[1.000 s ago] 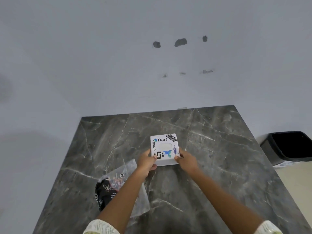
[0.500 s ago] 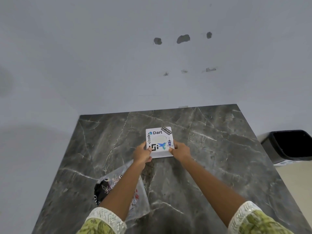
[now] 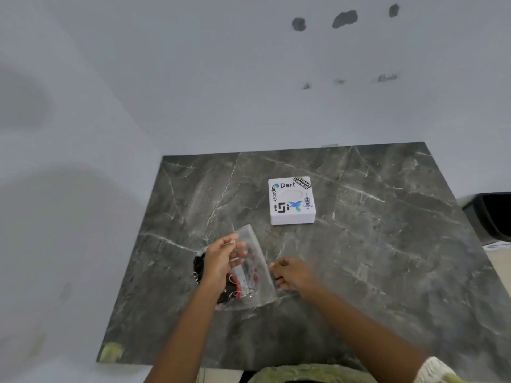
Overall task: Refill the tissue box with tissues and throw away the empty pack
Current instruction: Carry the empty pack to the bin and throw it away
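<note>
Both hands, left hand (image 3: 221,262) and right hand (image 3: 290,273), pinch the empty pack (image 3: 250,268) at lower centre.
The tissue box (image 3: 291,200) sits apart above (apparently refilled), freeing the pack for the bin (image 3: 492,214) at right edge.

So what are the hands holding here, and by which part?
Both are on the clear plastic pack: the left hand at its upper left side, the right hand pinching its right edge. The tissue box stands untouched.

Plain domestic or office-type room; dark marble-pattern table (image 3: 359,244) set against a bare white wall (image 3: 193,78) with patched holes; black waste bin (image 3: 492,214) on floor at right.
</note>
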